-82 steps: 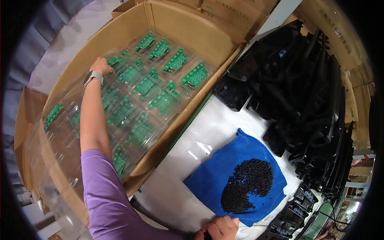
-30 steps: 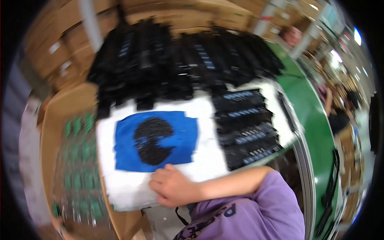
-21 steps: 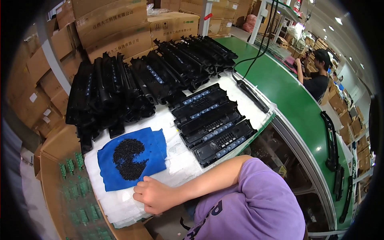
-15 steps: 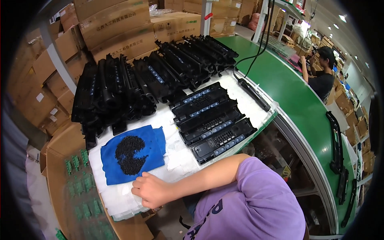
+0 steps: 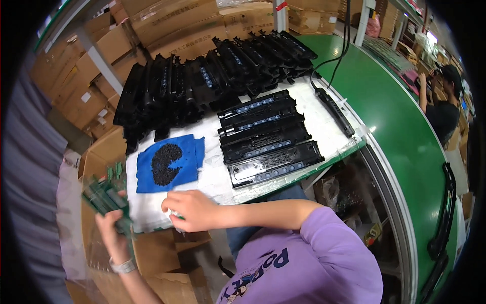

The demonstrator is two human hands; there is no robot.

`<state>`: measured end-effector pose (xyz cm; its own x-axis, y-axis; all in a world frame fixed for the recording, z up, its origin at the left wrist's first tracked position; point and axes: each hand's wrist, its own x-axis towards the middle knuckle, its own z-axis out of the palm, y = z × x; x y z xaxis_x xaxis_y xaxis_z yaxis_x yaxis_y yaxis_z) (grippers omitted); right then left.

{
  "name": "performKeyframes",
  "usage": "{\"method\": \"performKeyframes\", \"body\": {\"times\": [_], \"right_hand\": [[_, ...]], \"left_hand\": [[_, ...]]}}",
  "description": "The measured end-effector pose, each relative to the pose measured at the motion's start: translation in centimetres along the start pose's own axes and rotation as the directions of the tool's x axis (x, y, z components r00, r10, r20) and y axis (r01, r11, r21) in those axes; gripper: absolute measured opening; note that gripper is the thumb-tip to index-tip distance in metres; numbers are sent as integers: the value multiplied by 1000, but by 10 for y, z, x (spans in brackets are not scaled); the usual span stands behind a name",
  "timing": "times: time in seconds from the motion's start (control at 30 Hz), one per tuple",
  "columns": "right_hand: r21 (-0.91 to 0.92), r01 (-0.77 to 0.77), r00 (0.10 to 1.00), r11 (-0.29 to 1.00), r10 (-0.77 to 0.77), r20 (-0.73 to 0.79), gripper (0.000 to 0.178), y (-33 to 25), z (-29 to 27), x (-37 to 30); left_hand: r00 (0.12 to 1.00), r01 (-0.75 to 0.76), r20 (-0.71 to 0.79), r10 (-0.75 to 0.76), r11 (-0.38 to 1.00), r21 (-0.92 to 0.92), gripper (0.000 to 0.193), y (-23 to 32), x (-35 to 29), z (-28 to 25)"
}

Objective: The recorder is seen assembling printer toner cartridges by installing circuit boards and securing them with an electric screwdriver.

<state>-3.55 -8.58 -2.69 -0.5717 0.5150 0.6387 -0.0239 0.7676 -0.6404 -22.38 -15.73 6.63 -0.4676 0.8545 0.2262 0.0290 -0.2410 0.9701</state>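
At the left edge of the white-covered table, my left hand (image 5: 112, 228) grips a bunch of green boards (image 5: 105, 196), blurred by motion. A wristband circles that wrist. My right hand (image 5: 192, 210) is at the near table edge with curled fingers; something whitish shows at the fingertips, too unclear to name. Just beyond it lies a blue cloth (image 5: 190, 159) bearing a heap of small black pieces (image 5: 163, 167), perhaps screws. To the right, several long black plastic housings (image 5: 276, 163) with rows of bluish round spots lie side by side.
Many more black housings (image 5: 202, 81) are piled along the back. A corded black tool, like an electric screwdriver (image 5: 334, 111), rests at the right. Beyond runs a green conveyor-like surface (image 5: 385, 111), with a person (image 5: 443, 101) there. Cardboard boxes (image 5: 187, 28) are stacked behind; an open carton (image 5: 152, 253) sits below.
My left hand has come into view at the left with the green boards, which lay in a clear sheet or tray before. My right hand stays near the table edge; the view has shifted.
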Motion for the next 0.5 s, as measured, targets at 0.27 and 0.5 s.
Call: {"method": "performKeyframes", "body": {"times": [0.27, 0.5], "right_hand": [[241, -317, 907, 917, 367, -206, 52, -20, -138, -53], [354, -374, 794, 857, 493, -355, 29, 8, -206, -88]], "left_hand": [[859, 114, 509, -53, 989, -90, 54, -30, -47, 177], [716, 282, 688, -118, 951, -130, 46, -59, -39, 253]]}}
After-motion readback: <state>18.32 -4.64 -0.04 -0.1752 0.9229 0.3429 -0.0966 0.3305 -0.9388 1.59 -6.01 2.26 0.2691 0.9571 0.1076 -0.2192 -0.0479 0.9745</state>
